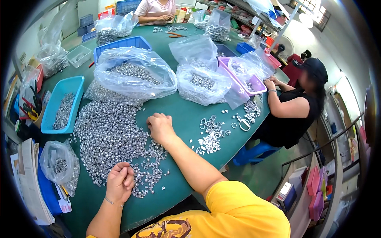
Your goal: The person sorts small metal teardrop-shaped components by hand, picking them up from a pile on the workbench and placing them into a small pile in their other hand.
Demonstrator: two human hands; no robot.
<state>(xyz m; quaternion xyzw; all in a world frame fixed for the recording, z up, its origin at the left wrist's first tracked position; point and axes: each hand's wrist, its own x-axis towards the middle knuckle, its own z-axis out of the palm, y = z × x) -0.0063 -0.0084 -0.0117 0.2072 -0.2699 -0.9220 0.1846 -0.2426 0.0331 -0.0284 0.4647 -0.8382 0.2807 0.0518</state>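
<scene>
A wide heap of small silver metal pieces, rounded and bead-like, covers the left half of the green table. Over its near edge my left hand is closed, thumb and fingers pinched together. Whatever they hold is too small to make out. At the heap's right edge, my right hand rests with its fingers curled down toward the pieces, and what may be inside is hidden. Loose pieces lie scattered between my two hands. To the right are silver ring-shaped and flat parts in a loose group.
Behind the heap stand open plastic bags of metal parts, a blue tray and a purple tray. A turquoise tray and a small bag are at left. A co-worker sits at right; another person works across the table.
</scene>
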